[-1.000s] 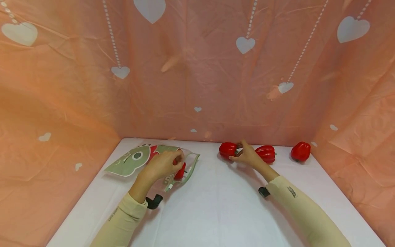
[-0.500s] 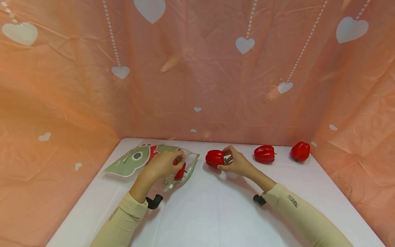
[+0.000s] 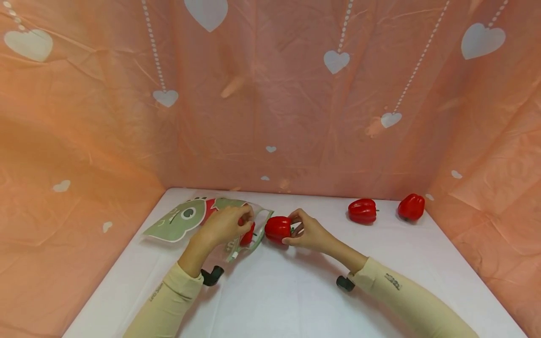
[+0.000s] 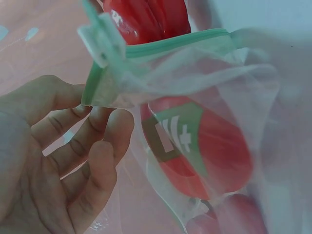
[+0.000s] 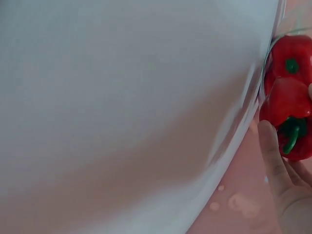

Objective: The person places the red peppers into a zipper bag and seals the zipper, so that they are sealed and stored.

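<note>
Right of the bag, the right hand gripped a pepper, stem facing away; the left hand seemingly pinched the bag's rim.

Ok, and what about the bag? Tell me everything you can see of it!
The bag looks like thin, partly see-through plastic, printed with a green character with a big eye, and some red. A green zip strip with a white slider edges its open mouth. It lies on the white table, mouth facing right in the head view, and the left hand grips the mouth's edge. Red peppers show inside. Another pepper is right by the mouth; I can't tell if it touches.
</note>
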Demonstrator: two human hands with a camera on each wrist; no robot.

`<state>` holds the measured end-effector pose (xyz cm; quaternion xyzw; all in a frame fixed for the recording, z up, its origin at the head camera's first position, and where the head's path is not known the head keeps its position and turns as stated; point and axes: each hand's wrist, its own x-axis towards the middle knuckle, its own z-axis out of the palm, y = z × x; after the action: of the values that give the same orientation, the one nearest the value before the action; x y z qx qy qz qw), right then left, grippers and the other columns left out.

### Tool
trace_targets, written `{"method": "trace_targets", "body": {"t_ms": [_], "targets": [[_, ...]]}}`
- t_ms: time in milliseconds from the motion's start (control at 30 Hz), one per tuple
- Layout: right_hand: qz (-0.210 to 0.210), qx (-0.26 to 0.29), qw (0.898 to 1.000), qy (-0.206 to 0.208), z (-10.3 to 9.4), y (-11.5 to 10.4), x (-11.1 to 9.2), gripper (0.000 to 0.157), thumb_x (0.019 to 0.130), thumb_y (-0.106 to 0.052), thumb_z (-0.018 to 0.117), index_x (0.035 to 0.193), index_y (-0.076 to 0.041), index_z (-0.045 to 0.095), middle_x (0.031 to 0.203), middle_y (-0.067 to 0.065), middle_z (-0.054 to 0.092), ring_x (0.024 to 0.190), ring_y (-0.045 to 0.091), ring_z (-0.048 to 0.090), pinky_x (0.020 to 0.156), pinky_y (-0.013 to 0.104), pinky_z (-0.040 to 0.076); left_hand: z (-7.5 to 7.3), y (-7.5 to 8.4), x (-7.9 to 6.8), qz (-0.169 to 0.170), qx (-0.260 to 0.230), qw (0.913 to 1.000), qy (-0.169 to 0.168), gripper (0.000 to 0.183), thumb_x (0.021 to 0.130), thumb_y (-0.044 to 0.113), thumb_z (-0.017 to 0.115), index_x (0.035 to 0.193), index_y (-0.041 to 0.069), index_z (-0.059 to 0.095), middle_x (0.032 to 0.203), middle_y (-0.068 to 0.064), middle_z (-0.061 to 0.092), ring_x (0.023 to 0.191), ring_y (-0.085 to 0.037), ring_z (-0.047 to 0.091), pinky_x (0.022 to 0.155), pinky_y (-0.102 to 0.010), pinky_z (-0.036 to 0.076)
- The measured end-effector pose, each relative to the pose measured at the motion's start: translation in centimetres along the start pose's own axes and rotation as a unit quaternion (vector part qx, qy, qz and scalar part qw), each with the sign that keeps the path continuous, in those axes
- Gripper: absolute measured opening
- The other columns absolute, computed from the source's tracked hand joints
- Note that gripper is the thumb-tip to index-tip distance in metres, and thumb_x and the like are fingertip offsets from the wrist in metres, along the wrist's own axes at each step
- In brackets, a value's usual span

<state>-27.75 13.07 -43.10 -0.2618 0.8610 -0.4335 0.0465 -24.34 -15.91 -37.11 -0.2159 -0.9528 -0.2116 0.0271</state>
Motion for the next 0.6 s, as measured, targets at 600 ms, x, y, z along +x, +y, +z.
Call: {"method": "trace_targets", "body": {"t_ms": [600], "targets": [[0.056,0.083,0.995,-0.008,3.4,-1.9,0.2,0.058,0.088,-0.012,0.089,0.130,0.002,0.052,0.124,0.023,0.069,0.091,0.025,0.076,0.079,0.036,0.064,0.4,0.6,0.1,-0.003,0.013,0.9999,-0.006,0.010,0.098,0.020,0.076,0.101,0.023,0.067,0.083,0.008,0.063,0.079,-0.015,0.059,0.066,-0.034,0.052]]}}
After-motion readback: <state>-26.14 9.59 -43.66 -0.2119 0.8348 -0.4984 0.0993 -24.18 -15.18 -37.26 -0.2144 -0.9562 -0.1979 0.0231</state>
